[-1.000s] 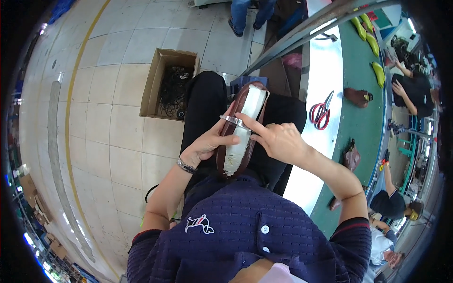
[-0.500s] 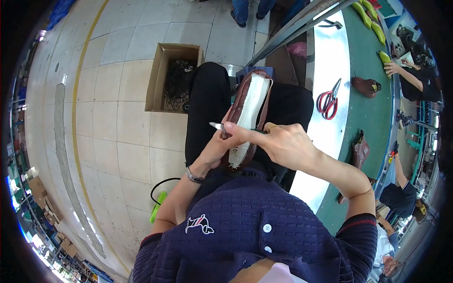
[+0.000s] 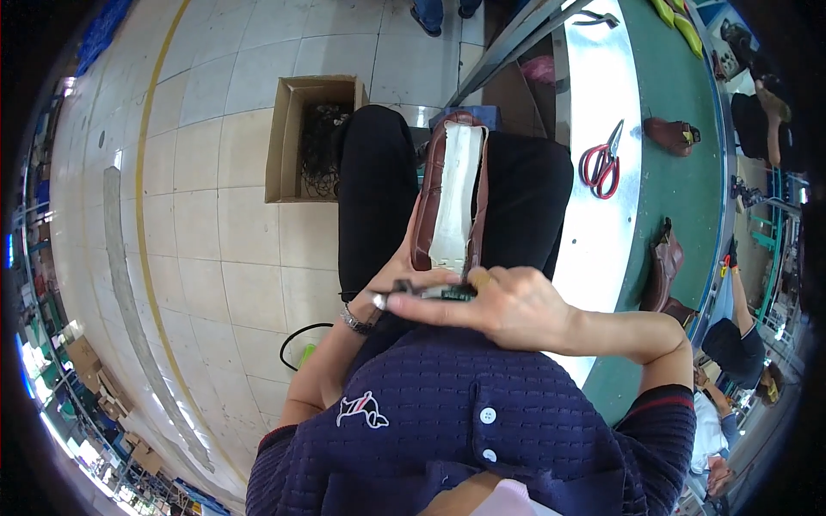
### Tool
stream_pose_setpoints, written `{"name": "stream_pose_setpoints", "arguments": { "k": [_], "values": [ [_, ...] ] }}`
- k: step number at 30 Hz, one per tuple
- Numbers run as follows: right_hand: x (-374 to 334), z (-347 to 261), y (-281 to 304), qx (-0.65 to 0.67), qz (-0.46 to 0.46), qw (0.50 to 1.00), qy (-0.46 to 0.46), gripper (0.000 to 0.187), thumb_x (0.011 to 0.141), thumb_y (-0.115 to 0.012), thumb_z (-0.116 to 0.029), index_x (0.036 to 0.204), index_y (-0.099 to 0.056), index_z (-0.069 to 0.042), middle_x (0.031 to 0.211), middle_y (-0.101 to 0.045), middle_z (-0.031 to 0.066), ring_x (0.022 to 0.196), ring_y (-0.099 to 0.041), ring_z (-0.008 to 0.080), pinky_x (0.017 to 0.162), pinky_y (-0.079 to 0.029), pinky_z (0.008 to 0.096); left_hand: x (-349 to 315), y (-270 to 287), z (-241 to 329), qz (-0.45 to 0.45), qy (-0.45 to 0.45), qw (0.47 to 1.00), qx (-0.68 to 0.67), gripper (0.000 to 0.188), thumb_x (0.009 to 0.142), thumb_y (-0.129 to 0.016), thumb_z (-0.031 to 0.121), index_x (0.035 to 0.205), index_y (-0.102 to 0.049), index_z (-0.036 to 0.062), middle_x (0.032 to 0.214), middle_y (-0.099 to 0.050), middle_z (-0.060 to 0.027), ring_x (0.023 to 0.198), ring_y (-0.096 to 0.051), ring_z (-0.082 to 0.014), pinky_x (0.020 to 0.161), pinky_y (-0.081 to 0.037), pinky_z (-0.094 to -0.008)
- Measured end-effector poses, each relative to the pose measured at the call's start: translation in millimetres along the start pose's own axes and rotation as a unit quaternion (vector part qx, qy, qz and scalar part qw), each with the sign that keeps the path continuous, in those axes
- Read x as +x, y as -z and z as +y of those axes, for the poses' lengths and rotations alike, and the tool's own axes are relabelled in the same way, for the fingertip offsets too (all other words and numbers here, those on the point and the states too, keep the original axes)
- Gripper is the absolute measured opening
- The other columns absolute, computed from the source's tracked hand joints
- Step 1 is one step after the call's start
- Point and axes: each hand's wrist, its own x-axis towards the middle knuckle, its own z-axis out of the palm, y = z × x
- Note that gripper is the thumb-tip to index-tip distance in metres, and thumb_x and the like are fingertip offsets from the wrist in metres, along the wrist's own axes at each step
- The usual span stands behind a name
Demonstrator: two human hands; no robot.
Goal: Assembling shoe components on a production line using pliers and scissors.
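Note:
A brown leather shoe upper (image 3: 426, 211) lies between my thighs with its long off-white underside (image 3: 454, 185) facing up and its toe pointing away from me. My left hand (image 3: 404, 265) grips it from the left near the close end, its fingers partly hidden under the shoe and behind my other hand. My right hand (image 3: 516, 308) is closed on a slim dark hand tool (image 3: 456, 293) with a shiny tip pointing left, held across the near end of the shoe. The tool's exact kind is unclear, and whether it touches the leather cannot be made out.
Left of my knee stands a cardboard box (image 3: 288, 142) with dark stringy scraps. On the bench to the right lie red-handled scissors (image 3: 600, 168), pincers (image 3: 595, 19) and brown shoe pieces (image 3: 664, 267). A metal frame bar (image 3: 508, 60) slants ahead. Other people work beyond the bench.
My right hand and the tool have moved toward me, from the middle of the shoe to its near end. The shoe has turned more upright in view, showing more of its underside.

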Motion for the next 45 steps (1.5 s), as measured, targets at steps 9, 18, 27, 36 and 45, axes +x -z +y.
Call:
{"name": "stream_pose_setpoints", "arguments": {
  "k": [9, 18, 27, 36, 45],
  "values": [
    [-15.1, 2.6, -10.6, -0.037, 0.013, 0.999, 0.028, 0.072, 0.098, -0.047, -0.011, 0.151, -0.011, -0.043, 0.070, -0.059, 0.0121, 0.050, -0.059, 0.0154, 0.042, -0.050, 0.0263, 0.1, -8.7, -1.3, 0.013, 0.075, 0.994, -0.077, 0.118, 0.075, -0.079, 0.004, 0.153, 0.010, 0.0141, 0.152, -0.024, -0.0091, 0.133, -0.034, -0.0182, 0.109, -0.034, -0.0339],
    [-24.2, 15.5, -15.8, -0.062, 0.002, 0.998, 0.001, 0.071, 0.093, -0.052, -0.015, 0.147, -0.022, -0.050, 0.067, -0.057, 0.0140, 0.055, -0.062, 0.0188, 0.043, -0.051, 0.0280, 0.6, 3.3, -26.5, 0.011, 0.091, 0.996, -0.016, 0.118, 0.076, -0.079, 0.006, 0.152, 0.011, 0.0143, 0.151, -0.025, -0.0143, 0.134, -0.035, -0.0204, 0.107, -0.037, -0.0366],
    [-25.1, 4.4, -11.4, 0.029, -0.024, 0.996, -0.087, 0.079, 0.089, -0.050, -0.006, 0.148, -0.019, -0.048, 0.069, -0.059, 0.0154, 0.053, -0.063, 0.0197, 0.041, -0.050, 0.0303, -2.3, -2.5, -42.8, -0.002, -0.003, 0.996, -0.087, 0.102, 0.082, -0.074, 0.011, 0.152, 0.000, 0.0128, 0.142, -0.039, -0.0129, 0.122, -0.048, -0.0220, 0.099, -0.047, -0.0369],
    [-54.7, 6.8, -16.5, 0.013, -0.041, 0.984, -0.170, 0.085, 0.087, -0.054, -0.005, 0.148, -0.016, -0.050, 0.082, -0.062, 0.0177, 0.054, -0.064, 0.0240, 0.043, -0.052, 0.0323, 9.7, -18.9, -27.0, 0.036, -0.102, 0.993, 0.050, 0.107, 0.073, -0.083, 0.026, 0.150, -0.013, 0.0025, 0.108, -0.065, -0.0132, 0.095, -0.065, -0.0202, 0.085, -0.053, -0.0313],
    [-101.9, 56.8, -18.3, 0.186, 0.153, 0.834, -0.496, 0.070, 0.095, -0.054, -0.017, 0.152, -0.015, -0.014, 0.068, -0.066, 0.0136, 0.056, -0.065, 0.0297, 0.057, -0.052, 0.0409, 131.9, -59.2, 85.4, 0.024, -0.349, 0.704, 0.618, 0.056, 0.074, -0.075, 0.021, 0.124, -0.059, 0.0020, 0.130, -0.053, -0.0143, 0.118, -0.050, -0.0344, 0.096, -0.043, -0.0411]
  ]
}}
